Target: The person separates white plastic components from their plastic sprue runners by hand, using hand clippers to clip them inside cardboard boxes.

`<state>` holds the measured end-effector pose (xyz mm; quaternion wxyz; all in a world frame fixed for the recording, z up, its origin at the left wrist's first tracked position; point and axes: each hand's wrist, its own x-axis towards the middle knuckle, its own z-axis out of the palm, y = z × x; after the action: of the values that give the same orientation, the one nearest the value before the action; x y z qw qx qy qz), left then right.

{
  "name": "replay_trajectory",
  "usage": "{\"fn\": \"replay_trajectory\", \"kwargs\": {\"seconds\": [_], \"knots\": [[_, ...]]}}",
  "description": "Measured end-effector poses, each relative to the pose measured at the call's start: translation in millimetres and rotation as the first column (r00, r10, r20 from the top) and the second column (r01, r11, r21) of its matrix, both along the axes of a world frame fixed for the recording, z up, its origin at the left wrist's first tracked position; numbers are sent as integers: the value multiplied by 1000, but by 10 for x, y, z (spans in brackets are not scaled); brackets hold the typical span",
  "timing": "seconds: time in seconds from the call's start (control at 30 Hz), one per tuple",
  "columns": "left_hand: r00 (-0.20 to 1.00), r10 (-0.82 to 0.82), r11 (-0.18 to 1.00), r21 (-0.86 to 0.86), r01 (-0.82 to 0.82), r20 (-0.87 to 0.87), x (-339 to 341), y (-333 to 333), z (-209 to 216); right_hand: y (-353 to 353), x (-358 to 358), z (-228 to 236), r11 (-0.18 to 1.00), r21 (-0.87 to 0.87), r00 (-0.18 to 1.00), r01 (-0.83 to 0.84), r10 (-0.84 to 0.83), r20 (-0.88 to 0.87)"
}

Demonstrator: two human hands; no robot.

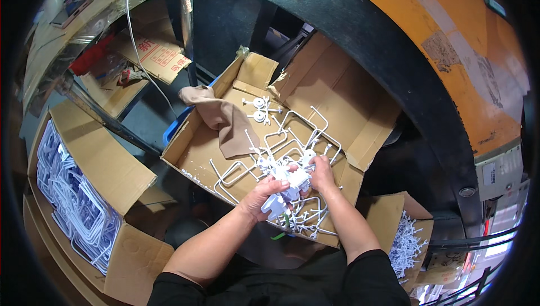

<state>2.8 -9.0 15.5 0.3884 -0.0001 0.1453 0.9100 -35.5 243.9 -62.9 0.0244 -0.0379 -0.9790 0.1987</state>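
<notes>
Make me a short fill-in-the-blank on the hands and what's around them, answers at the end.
The left hand holds pieces coloured ____.
The carton packed with long bent frames stands on the person's ____ side.
The large machine panel at the picture's upper right is mainly ____.
Missing words: white; left; orange.

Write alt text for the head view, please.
The person's left hand holds white pieces, with the right hand close beside, above an open cardboard box scattered with bent white rods. A brown cloth drapes over its side; cartons of white parts flank it.
</notes>
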Motion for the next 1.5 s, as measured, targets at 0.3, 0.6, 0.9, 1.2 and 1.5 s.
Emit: {"fn": "replay_trajectory", "kwargs": {"seconds": [0.3, 0.6, 0.9, 1.2, 1.5], "knots": [[1000, -13, 1000, 3, 13, 2, 20, 27, -11, -40, 64, 20, 999, 30, 1000, -18, 17, 20], [999, -31, 999, -35, 30, -9, 34, 35, -11, -61, 90, -36, 1000, -27, 1000, -6, 6, -11], [1000, -22, 999, -49, 21, -6, 51, 58, -30, -71, 78, 2, 1000, -19, 1000, 11, -11, 24], [998, -61, 998, 17, 61, -3, 64, 65, -35, -87, 83, -21, 999, -39, 1000, -8, 8, -20], [997, -81, 997, 7, 81, -15, 75, 84, -35, -109, 75, -107, 1000, -24, 998, 19, -20, -61]]}}
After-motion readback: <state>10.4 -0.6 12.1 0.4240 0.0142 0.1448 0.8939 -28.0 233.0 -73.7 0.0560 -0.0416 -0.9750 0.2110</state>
